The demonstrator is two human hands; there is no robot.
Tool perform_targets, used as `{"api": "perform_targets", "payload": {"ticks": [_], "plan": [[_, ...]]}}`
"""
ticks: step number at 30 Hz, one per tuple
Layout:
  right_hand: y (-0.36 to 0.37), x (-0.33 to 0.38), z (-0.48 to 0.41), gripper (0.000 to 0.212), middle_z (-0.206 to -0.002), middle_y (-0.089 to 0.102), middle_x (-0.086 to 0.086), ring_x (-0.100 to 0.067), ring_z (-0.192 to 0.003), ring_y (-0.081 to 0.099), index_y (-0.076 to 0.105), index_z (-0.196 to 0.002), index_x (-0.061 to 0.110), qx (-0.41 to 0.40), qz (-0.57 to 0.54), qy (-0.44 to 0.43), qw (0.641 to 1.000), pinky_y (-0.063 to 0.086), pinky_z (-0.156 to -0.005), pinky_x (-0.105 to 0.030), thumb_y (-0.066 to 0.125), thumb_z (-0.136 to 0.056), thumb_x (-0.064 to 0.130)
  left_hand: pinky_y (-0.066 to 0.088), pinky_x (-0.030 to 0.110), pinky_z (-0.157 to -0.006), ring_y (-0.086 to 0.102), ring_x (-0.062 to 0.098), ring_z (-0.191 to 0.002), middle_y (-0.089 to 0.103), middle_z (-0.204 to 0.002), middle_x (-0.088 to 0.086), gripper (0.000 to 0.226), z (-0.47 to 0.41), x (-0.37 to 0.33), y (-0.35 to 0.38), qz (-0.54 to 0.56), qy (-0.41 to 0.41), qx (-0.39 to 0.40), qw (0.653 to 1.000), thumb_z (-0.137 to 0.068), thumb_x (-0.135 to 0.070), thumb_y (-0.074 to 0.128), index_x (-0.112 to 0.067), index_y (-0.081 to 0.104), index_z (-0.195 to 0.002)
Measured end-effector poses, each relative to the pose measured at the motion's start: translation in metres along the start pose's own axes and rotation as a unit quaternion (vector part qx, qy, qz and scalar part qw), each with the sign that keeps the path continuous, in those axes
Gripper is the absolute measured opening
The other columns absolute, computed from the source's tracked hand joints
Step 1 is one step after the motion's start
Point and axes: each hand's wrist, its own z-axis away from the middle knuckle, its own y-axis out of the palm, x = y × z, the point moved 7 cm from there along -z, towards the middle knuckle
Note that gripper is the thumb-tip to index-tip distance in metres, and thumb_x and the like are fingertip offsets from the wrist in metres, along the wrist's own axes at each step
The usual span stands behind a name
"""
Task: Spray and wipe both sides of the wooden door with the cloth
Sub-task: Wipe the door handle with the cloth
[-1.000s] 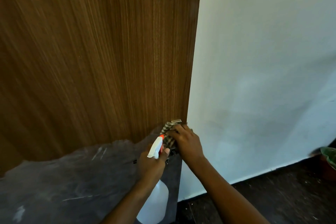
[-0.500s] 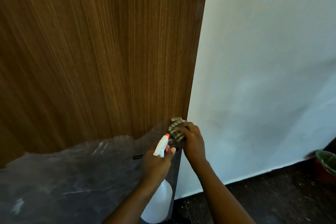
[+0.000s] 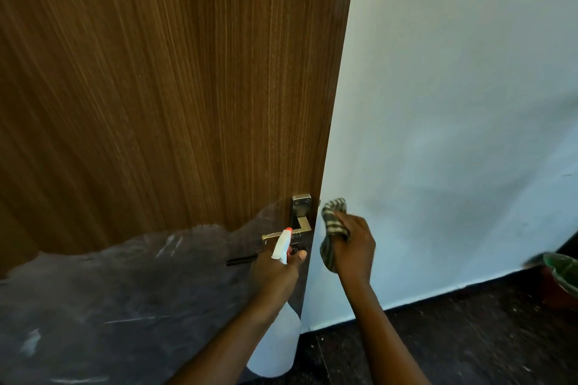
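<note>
The wooden door (image 3: 162,87) fills the left of the view; its lower part is a dull grey patch with pale streaks. A metal lever handle (image 3: 298,219) sits near the door's right edge. My left hand (image 3: 275,272) grips the neck of a white spray bottle (image 3: 276,350) with a white and red nozzle, just below the handle. My right hand (image 3: 355,247) holds a bunched green-and-cream striped cloth (image 3: 331,225) just right of the door's edge, off the handle, in front of the white wall.
A white wall (image 3: 453,119) stands to the right of the door, meeting a dark floor (image 3: 453,337). A green-rimmed pot (image 3: 563,275) sits at the far right edge on the floor.
My right hand with the cloth has come off the door handle and moved right past the door's edge, uncovering the handle. The left hand and bottle stay below the handle.
</note>
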Motion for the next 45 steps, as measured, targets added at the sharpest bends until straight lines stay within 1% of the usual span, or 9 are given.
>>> {"api": "perform_targets", "payload": {"ticks": [4, 8, 15, 18, 23, 28, 33, 42, 45], "plan": [[0.044, 0.041, -0.01, 0.034, -0.124, 0.063, -0.001, -0.015, -0.11, 0.06, 0.065, -0.126, 0.013, 0.062, 0.053, -0.099, 0.992, 0.045, -0.093, -0.012, 0.066, -0.092, 0.014, 0.046, 0.031, -0.095, 0.057, 0.017, -0.113, 0.06, -0.124, -0.003, 0.038, 0.003, 0.006, 0.002, 0.011, 0.052, 0.027, 0.998, -0.083, -0.032, 0.066, -0.04, 0.049, -0.116], [0.057, 0.037, -0.002, 0.039, -0.14, 0.053, 0.002, -0.013, -0.123, 0.053, 0.057, -0.135, 0.023, 0.125, 0.091, -0.154, 0.976, 0.043, -0.107, -0.03, 0.059, -0.097, 0.03, 0.036, 0.034, -0.105, 0.045, 0.026, -0.125, 0.044, -0.139, 0.008, 0.065, 0.007, 0.015, -0.002, 0.028, -0.005, 0.001, 1.0, -0.082, -0.035, 0.066, -0.014, 0.036, -0.136], [0.057, 0.006, 0.006, 0.03, -0.134, 0.054, 0.006, -0.017, -0.124, 0.052, 0.056, -0.131, 0.025, 0.175, 0.123, -0.14, 0.967, 0.038, -0.098, -0.013, 0.053, -0.101, 0.024, 0.041, 0.034, -0.1, 0.05, 0.024, -0.119, 0.05, -0.134, 0.005, 0.065, 0.008, 0.018, -0.003, 0.031, -0.006, 0.003, 1.0, -0.08, -0.037, 0.069, -0.013, 0.041, -0.133], [0.055, 0.018, 0.021, 0.037, -0.129, 0.056, 0.008, -0.021, -0.123, 0.055, 0.055, -0.131, 0.026, 0.126, 0.128, -0.133, 0.975, 0.044, -0.102, -0.024, 0.052, -0.098, 0.043, 0.043, 0.038, -0.103, 0.051, 0.027, -0.118, 0.049, -0.134, 0.009, 0.064, 0.007, 0.018, -0.009, 0.044, -0.008, -0.011, 0.999, -0.082, -0.035, 0.068, -0.011, 0.04, -0.134], [0.073, 0.049, 0.052, 0.061, -0.125, 0.064, -0.01, -0.034, -0.113, 0.061, 0.065, -0.122, 0.014, 0.109, 0.197, -0.274, 0.935, 0.056, -0.091, -0.045, 0.089, -0.066, 0.02, 0.046, 0.038, -0.094, 0.057, 0.027, -0.108, 0.06, -0.119, 0.008, 0.04, 0.015, 0.024, -0.034, 0.072, 0.034, -0.062, 0.995, -0.086, -0.019, 0.065, -0.016, 0.053, -0.124], [0.103, 0.068, 0.082, 0.051, -0.139, 0.056, -0.001, -0.025, -0.128, 0.051, 0.063, -0.13, 0.02, 0.198, 0.19, -0.347, 0.897, 0.046, -0.106, -0.042, 0.077, -0.083, 0.032, 0.043, 0.039, -0.096, 0.057, 0.032, -0.105, 0.06, -0.115, 0.017, 0.04, 0.023, 0.032, -0.053, 0.048, 0.049, -0.112, 0.991, -0.086, -0.014, 0.064, -0.004, 0.052, -0.123], [0.063, 0.04, 0.032, 0.045, -0.136, 0.057, -0.002, -0.031, -0.121, 0.052, 0.064, -0.125, 0.027, 0.13, 0.234, -0.228, 0.936, 0.051, -0.097, -0.045, 0.076, -0.083, 0.016, 0.046, 0.011, -0.054, 0.053, 0.013, -0.065, 0.061, -0.083, 0.004, 0.032, 0.029, 0.041, -0.065, 0.101, 0.029, -0.116, 0.988, -0.083, -0.017, 0.068, -0.004, 0.057, -0.111], [0.1, 0.076, 0.09, 0.052, -0.137, 0.058, -0.003, -0.025, -0.126, 0.054, 0.06, -0.132, 0.021, 0.214, 0.139, -0.269, 0.929, 0.046, -0.107, -0.041, 0.076, -0.084, 0.033, 0.045, 0.034, -0.087, 0.059, 0.022, -0.096, 0.058, -0.103, 0.001, 0.033, 0.03, 0.039, -0.066, 0.086, 0.075, -0.116, 0.987, -0.086, -0.015, 0.064, -0.012, 0.055, -0.117], [0.073, 0.035, 0.078, 0.033, -0.138, 0.051, 0.003, -0.013, -0.127, 0.048, 0.054, -0.131, 0.037, 0.187, 0.133, -0.231, 0.946, 0.045, -0.106, -0.036, 0.053, -0.099, 0.038, 0.044, 0.023, -0.075, 0.057, 0.015, -0.079, 0.058, -0.093, 0.0, 0.028, 0.031, 0.044, -0.061, 0.072, 0.073, -0.123, 0.987, -0.082, -0.02, 0.068, -0.01, 0.058, -0.107]]}}
